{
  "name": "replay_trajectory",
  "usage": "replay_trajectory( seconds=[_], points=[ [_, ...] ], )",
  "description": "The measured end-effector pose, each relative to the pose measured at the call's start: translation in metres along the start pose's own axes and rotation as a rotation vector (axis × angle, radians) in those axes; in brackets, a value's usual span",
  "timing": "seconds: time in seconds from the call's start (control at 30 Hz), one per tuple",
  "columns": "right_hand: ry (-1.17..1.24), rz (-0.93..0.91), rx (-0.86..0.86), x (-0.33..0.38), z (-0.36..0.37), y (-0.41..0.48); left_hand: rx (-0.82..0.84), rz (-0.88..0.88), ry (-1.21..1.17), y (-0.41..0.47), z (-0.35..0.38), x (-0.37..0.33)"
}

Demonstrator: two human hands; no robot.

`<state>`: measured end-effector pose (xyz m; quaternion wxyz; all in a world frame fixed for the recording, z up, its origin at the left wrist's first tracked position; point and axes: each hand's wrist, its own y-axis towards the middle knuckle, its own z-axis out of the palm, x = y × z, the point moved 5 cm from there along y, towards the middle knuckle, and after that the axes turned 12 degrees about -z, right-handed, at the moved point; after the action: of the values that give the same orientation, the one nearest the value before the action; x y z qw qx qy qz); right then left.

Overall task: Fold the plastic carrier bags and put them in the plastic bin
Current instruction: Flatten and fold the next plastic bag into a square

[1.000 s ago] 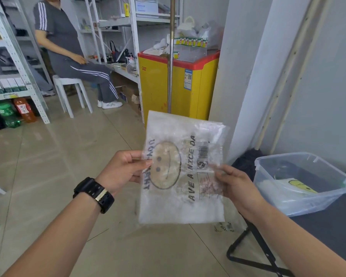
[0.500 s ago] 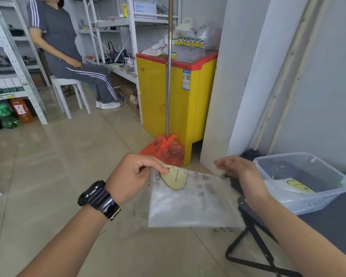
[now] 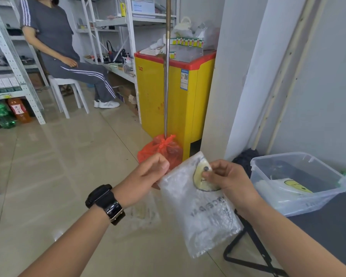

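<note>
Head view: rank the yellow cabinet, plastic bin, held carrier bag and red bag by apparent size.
1. yellow cabinet
2-3. plastic bin and carrier bag: alike, and the bag is nearer the camera, so unranked
4. red bag

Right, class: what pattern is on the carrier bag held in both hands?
Yellow smiley face plus dark lettering on the carrier bag; head view.

On the translucent white plastic carrier bag (image 3: 204,216): dark block lettering below a yellow smiley-face print (image 3: 200,176), creased and not legible. On the yellow chest freezer with red lid (image 3: 158,100): a short red wordmark (image 3: 140,68), not legible, and a blue-and-white sticker (image 3: 184,79) bearing a QR code, its text too small to read. On the folded bag (image 3: 284,188) in the clear plastic bin (image 3: 278,158): a smiley-face print.
</note>
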<state>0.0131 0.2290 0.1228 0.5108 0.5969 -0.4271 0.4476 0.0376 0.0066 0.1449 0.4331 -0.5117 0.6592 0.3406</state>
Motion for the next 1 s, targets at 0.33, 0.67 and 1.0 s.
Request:
replay_trajectory(
  seconds=[0.33,0.67,1.0],
  points=[
    [-0.243,-0.256,0.25,0.02,0.008,-0.009,-0.017,0.037,0.278,0.003,0.007,0.008],
    [-0.329,-0.285,0.32,0.012,0.011,-0.009,0.019,0.055,0.113,0.002,0.014,0.001],
    [-0.271,-0.219,0.24,0.011,-0.001,-0.005,-0.084,0.01,0.067,0.009,0.004,0.011]
  ],
)
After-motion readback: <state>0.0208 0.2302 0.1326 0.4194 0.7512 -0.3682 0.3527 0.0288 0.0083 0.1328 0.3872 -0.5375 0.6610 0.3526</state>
